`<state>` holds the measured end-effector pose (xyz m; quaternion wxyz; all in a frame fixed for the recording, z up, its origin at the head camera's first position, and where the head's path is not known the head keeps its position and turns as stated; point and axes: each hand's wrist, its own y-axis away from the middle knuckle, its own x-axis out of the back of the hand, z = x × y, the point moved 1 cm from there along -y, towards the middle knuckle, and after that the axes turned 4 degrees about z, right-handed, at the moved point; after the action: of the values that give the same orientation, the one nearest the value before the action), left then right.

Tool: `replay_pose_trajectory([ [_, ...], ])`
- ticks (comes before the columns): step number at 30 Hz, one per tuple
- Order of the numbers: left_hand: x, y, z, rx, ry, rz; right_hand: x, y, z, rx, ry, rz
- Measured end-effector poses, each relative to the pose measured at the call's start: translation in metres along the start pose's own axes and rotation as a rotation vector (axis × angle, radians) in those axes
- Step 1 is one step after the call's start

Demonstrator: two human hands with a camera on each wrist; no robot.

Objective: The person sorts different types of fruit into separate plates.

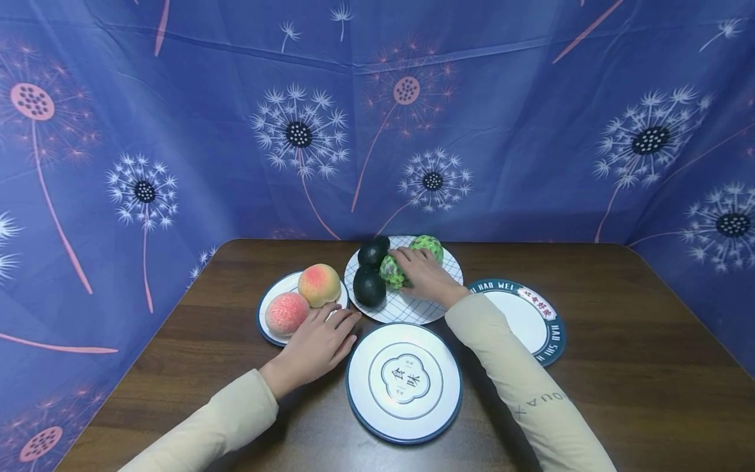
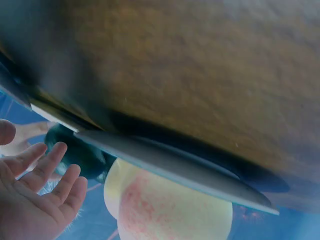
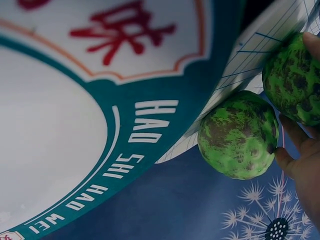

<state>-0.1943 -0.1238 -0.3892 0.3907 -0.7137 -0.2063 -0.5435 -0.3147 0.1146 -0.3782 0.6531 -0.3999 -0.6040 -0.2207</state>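
Note:
My right hand [image 1: 427,275] reaches over a grid-patterned plate [image 1: 413,311] and grips a green mottled, bumpy fruit [image 1: 391,271]. In the right wrist view, the thumb and fingers lie around that fruit [image 3: 292,80], partly cut off by the frame edge. A second green mottled fruit [image 1: 427,246] sits just behind the hand. Two dark, avocado-like fruits [image 1: 369,286] lie on the plate's left side. My left hand [image 1: 315,344], fingers relaxed and holding nothing, is beside the pink peach [image 1: 287,313] at the small plate's right edge. The left wrist view shows its open palm [image 2: 37,200].
A yellow-red peach [image 1: 319,285] shares the small blue-rimmed plate [image 1: 263,322]. A white plate with a printed emblem [image 1: 404,419] stands at the front centre. A teal-rimmed plate [image 1: 554,337] is at the right, partly behind the right sleeve. A blue curtain [image 1: 501,164] hangs behind the table.

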Motion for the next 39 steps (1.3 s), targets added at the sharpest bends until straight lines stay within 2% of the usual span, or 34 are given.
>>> replay_pose_trajectory([
  [10, -0.007, 0.002, 0.012, -0.048, 0.055, -0.094, -0.001, 0.0, 0.0, 0.013, 0.029, -0.001],
  [16, -0.01, 0.002, 0.014, -0.093, 0.049, -0.103, -0.001, 0.0, 0.001, 0.021, 0.017, 0.012],
  [28, -0.013, 0.003, 0.014, -0.118, 0.042, -0.08, 0.002, 0.0, 0.001, 0.005, -0.01, 0.007],
  [39, -0.013, 0.002, 0.011, -0.132, 0.05, -0.119, 0.012, 0.003, -0.001, 0.008, -0.031, 0.029],
])
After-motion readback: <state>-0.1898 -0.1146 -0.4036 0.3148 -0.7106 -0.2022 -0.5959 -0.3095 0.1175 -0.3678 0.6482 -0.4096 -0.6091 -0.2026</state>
